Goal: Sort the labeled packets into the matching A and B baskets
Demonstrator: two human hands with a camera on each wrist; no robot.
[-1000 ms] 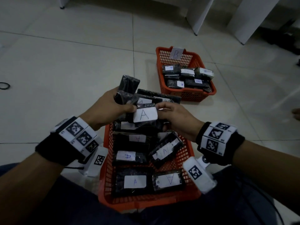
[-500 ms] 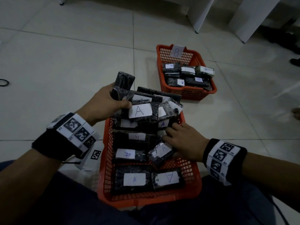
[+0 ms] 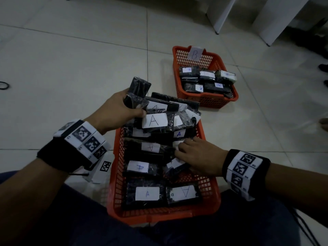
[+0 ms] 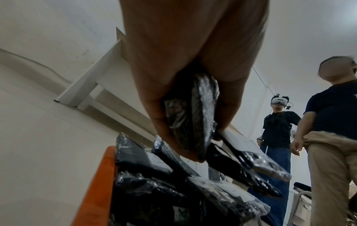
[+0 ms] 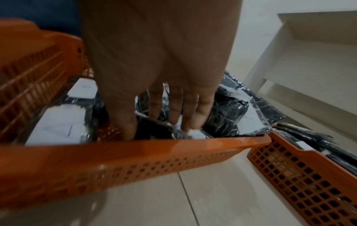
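Note:
My left hand (image 3: 136, 110) grips a fanned bundle of black plastic-wrapped packets (image 3: 154, 119) above the far end of the near orange basket (image 3: 113, 174); the top one bears a white "A" label. In the left wrist view the bundle (image 4: 197, 114) sits between thumb and fingers of that hand (image 4: 193, 145). My right hand (image 3: 182, 150) lies inside the near basket, fingers stretched out and resting on the packets at its right middle (image 5: 164, 122). That basket holds several A-labelled packets. Further off, the B basket (image 3: 209, 102), with its "B" tag (image 3: 194, 54), holds several packets.
The near basket rests against my legs on a pale tiled floor. White furniture legs (image 3: 223, 13) stand at the back right. A black cord loop (image 3: 3, 85) lies far left. Two people (image 4: 278, 126) stand beyond the baskets; a shoe (image 3: 324, 67) shows at the right edge.
My right hand has left the bundle's top A packet and dropped into the near basket, onto the packets there. My left hand keeps the bundle in nearly the same place.

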